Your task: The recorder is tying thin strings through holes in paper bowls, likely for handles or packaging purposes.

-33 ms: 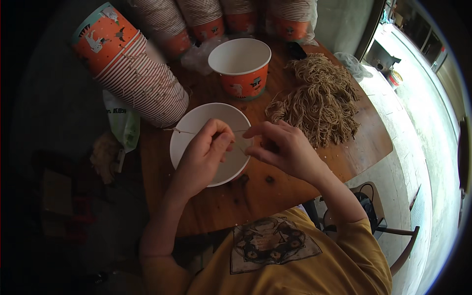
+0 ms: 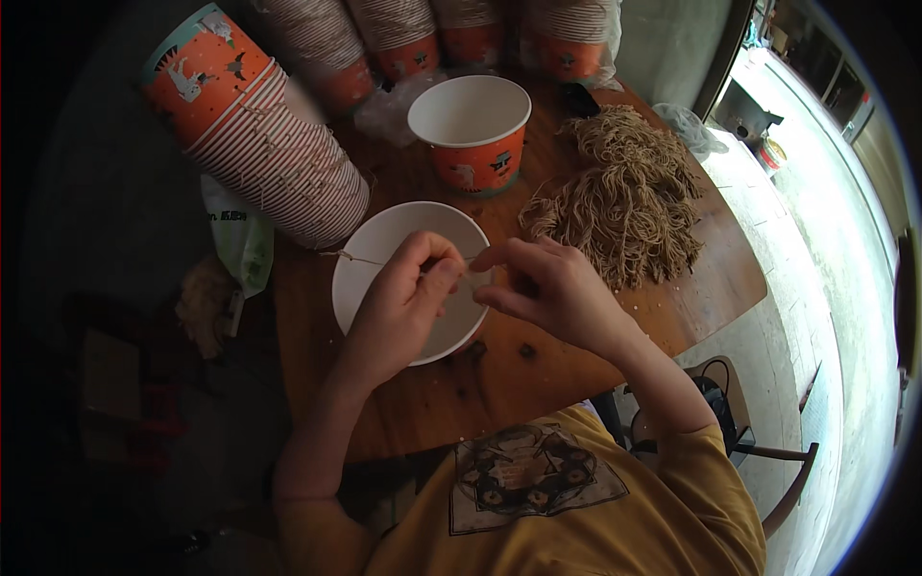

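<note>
Worktop (image 2: 413,413), brown wood, spans middle of frame. Long tub stack (image 2: 274,144), upper left, leaning, orange base up-left, pale rims running down toward centre. More tub stacks (image 2: 404,58), along top edge, orange with pale rims. Heap of tan strings (image 2: 634,211), right of centre, loose tangle on worktop. Upright tub (image 2: 490,165), top centre, orange outside, white inside. Second tub (image 2: 408,226), centre, mouth up, white inside. Right hand (image 2: 557,283), right of centre, fingers bent, thumb and forefinger apart; cannot tell if grip has anything. Left hand (image 2: 399,302), centre, over second tub; grip pinched on thin string (image 2: 363,258), thumb against forefinger. Thin string at centre, tan, trails out left past second tub's rim
</note>
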Demonstrator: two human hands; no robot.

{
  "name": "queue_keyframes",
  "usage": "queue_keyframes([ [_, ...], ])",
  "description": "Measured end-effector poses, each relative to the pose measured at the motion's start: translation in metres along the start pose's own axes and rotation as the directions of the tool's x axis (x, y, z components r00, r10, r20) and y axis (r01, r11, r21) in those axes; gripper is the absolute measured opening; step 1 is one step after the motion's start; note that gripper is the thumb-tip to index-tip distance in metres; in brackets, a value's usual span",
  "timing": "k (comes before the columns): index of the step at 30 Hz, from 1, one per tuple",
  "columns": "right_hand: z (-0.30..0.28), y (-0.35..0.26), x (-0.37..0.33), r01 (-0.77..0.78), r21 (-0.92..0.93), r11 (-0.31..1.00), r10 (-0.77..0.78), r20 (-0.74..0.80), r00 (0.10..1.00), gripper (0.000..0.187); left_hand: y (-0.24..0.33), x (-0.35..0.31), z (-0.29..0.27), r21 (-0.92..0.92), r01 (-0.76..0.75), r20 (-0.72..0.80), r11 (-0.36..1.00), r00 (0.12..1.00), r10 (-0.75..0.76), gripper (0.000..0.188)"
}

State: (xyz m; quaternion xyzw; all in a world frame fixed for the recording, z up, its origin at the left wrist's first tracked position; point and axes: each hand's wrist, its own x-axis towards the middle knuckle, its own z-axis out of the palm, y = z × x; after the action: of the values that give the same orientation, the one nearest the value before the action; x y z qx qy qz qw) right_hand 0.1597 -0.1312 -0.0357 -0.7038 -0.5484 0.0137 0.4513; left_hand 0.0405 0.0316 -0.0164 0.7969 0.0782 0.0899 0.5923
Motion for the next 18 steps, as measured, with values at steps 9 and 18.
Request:
queue_keyframes([
  [9,0.016,0.008,0.002,-0.317,0.459,0.83,0.274,0.159,0.949,0.016,-0.005,-0.005,0.003,-0.41,0.264,0.103,0.873,0.965,-0.243,0.026],
  [18,-0.006,0.009,0.008,-0.277,0.49,0.826,0.187,0.224,0.956,0.015,-0.015,0.004,0.008,-0.457,0.347,0.18,0.819,0.938,-0.297,0.021],
])
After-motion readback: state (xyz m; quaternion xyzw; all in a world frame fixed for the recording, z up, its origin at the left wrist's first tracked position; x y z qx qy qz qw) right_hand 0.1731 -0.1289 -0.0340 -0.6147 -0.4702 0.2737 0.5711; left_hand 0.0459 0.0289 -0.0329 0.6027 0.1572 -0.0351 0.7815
